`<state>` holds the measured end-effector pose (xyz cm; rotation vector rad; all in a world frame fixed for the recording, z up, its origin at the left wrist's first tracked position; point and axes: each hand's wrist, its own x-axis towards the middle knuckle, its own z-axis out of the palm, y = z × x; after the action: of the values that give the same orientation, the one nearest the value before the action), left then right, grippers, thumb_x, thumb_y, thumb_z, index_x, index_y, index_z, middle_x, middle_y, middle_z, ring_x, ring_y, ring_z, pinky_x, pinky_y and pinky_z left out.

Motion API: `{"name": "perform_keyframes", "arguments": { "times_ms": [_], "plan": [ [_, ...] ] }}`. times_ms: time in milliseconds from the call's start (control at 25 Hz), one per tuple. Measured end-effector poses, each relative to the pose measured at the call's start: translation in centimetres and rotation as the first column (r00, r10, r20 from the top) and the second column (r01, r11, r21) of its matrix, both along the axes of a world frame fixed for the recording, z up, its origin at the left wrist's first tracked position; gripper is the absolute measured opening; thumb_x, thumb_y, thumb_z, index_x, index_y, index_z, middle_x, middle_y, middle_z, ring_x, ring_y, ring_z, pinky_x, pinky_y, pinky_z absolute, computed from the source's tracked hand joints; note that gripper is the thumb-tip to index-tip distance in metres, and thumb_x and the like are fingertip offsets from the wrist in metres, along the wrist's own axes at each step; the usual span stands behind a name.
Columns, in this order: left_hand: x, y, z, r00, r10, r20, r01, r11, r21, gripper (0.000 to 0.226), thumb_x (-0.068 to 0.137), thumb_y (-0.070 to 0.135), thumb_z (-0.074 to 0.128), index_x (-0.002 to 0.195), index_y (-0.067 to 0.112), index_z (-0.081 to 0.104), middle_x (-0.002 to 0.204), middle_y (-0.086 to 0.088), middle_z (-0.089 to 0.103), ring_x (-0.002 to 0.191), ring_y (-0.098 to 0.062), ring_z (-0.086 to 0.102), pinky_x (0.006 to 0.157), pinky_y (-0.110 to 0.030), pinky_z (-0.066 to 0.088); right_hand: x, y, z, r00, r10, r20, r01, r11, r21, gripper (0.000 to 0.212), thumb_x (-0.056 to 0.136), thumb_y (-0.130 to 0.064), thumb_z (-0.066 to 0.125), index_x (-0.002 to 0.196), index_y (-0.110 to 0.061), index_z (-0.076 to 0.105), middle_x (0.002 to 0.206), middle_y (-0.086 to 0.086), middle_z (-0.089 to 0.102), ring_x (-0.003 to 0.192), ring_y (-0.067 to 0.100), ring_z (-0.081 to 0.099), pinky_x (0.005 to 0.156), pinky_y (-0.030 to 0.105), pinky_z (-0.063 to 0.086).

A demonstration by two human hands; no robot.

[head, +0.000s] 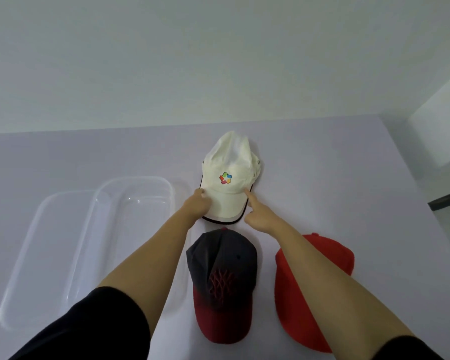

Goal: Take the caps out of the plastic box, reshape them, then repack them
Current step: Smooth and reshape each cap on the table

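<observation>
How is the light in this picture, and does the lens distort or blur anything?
Head view: soft, even light, only faint shadows beside the white fabric cap with a colourful logo; small glints on the clear plastic box; the wide lens stretches both forearms near the bottom edge; slight softness overall.

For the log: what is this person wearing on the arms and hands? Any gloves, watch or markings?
Both upper arms are covered by black short sleeves, the left sleeve and the right sleeve, plain with no visible print. Below them the forearms are bare. The left hand and right hand wear no gloves, and no watch, bracelet or ring shows on the sides in view.
</observation>
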<state>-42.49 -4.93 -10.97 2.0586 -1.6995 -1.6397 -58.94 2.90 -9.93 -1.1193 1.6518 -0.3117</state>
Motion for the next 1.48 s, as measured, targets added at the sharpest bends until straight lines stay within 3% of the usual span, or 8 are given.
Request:
{"name": "perform_keyframes", "arguments": {
  "times_ms": [280,480,640,720,840,1040,1280,1480],
  "plan": [
    [-1.1,-1.8,0.3,0.868,0.390,-0.307,-0.339,0.918,0.206,0.048,0.092,0.020,0.051,0.135,0.025,0.031,0.112,-0.008,0.046,0.083,-0.018,0.044,0.059,-0.024,0.039,0.7,-1.9,-1.9,0.985,0.073,-0.157,-0.080,0.996,-0.043,0.114,0.070,-0.013,0.073,0.147,-0.025,-0.010,0.132,0.011,0.039,0.109,0.028,0.050,0.087,0.036,0.049],
    [-1.6,-1.4,3.2,0.704,0.505,-0.499,-0.385,0.862,0.330,0.047,0.094,0.004,0.049,0.139,0.011,0.036,0.117,-0.010,0.049,0.082,-0.015,0.047,0.061,-0.023,0.044,0.4,-1.7,-1.6,0.875,-0.236,-0.422,0.095,0.940,-0.328,0.076,0.086,-0.019,0.057,0.146,-0.015,0.009,0.112,0.013,0.054,0.093,0.028,0.058,0.071,0.037,0.049],
    [-0.9,-0.2,4.9,0.969,-0.115,-0.219,0.096,0.991,-0.094,0.084,0.080,-0.001,0.057,0.149,0.020,0.012,0.153,-0.013,0.018,0.133,-0.032,0.033,0.101,-0.042,0.039,-0.7,-1.6,0.9,0.821,-0.267,-0.506,0.011,0.892,-0.452,0.061,0.090,-0.009,0.049,0.144,-0.008,0.021,0.112,0.016,0.057,0.093,0.028,0.058,0.073,0.036,0.046],
    [-0.5,0.5,4.4,0.919,-0.376,0.115,0.390,0.837,-0.383,0.102,0.078,0.009,0.065,0.149,0.022,-0.008,0.158,-0.013,-0.006,0.142,-0.037,0.017,0.107,-0.046,0.033,-0.4,-1.5,2.5,0.812,-0.238,-0.532,-0.061,0.873,-0.484,0.062,0.091,-0.010,0.048,0.145,-0.008,0.018,0.111,0.016,0.057,0.092,0.030,0.058,0.067,0.035,0.041],
    [-0.7,1.2,3.8,0.872,-0.293,0.392,0.487,0.593,-0.641,0.086,0.088,0.016,0.059,0.150,0.010,0.000,0.157,-0.019,0.008,0.129,-0.039,0.040,0.095,-0.045,0.045,0.3,-1.3,4.4,0.786,-0.192,-0.588,-0.147,0.865,-0.479,0.067,0.091,-0.013,0.045,0.148,-0.010,0.009,0.113,0.015,0.057,0.093,0.031,0.058,0.066,0.033,0.038],
    [0.0,1.5,4.8,0.907,-0.279,0.316,0.414,0.444,-0.795,0.081,0.089,0.007,0.056,0.150,0.009,0.002,0.155,-0.020,0.021,0.110,-0.041,0.057,0.081,-0.046,0.053,0.3,-0.4,6.7,0.840,-0.222,-0.494,-0.097,0.836,-0.540,0.058,0.091,-0.016,0.048,0.144,-0.012,0.024,0.107,0.012,0.061,0.092,0.031,0.061,0.067,0.031,0.041],
    [-1.3,4.0,6.6,0.972,-0.207,-0.111,0.035,0.595,-0.803,0.074,0.087,-0.003,0.042,0.150,0.017,0.010,0.151,-0.006,0.036,0.107,-0.037,0.057,0.076,-0.028,0.041,3.6,0.6,9.2,0.947,-0.296,-0.129,0.140,0.735,-0.664,0.038,0.091,-0.013,0.054,0.129,-0.009,0.050,0.104,0.011,0.066,0.091,0.026,0.063,0.083,0.032,0.053],
    [0.1,3.7,7.6,0.962,-0.260,0.088,0.221,0.544,-0.810,0.080,0.086,0.008,0.051,0.150,0.012,0.003,0.146,-0.013,0.042,0.100,-0.037,0.059,0.074,-0.035,0.047,1.2,1.3,8.9,0.899,-0.211,-0.383,-0.091,0.766,-0.636,0.048,0.089,-0.008,0.050,0.136,-0.012,0.038,0.102,0.011,0.063,0.089,0.030,0.062,0.074,0.037,0.052]
  ]
}}
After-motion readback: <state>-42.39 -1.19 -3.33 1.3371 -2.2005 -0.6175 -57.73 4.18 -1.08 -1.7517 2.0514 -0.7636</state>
